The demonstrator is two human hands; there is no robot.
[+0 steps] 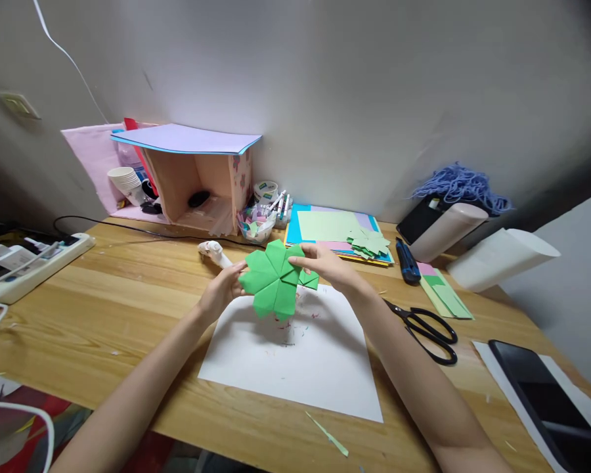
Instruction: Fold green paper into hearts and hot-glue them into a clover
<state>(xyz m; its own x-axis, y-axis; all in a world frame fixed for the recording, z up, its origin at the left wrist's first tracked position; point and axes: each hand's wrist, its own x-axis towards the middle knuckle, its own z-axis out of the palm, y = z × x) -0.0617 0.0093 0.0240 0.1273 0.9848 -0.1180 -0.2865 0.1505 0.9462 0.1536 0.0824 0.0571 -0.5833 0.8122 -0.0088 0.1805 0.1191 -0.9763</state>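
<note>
A green paper flower with creased, notched petals is held up above a white sheet of paper. My left hand grips its left edge, the fingers partly behind the paper. At the upper right petal, my right hand pinches the flower between thumb and fingers. A small folded green paper piece shows just under my right hand; whether it joins the flower I cannot tell. Marks and tiny scraps dot the white sheet. Behind my left hand lies a whitish tube.
Black-handled scissors and a blue cutter lie to the right, near a phone. Colored paper sheets carry pale green paper flowers. A cardboard box stands at the back, a power strip at left.
</note>
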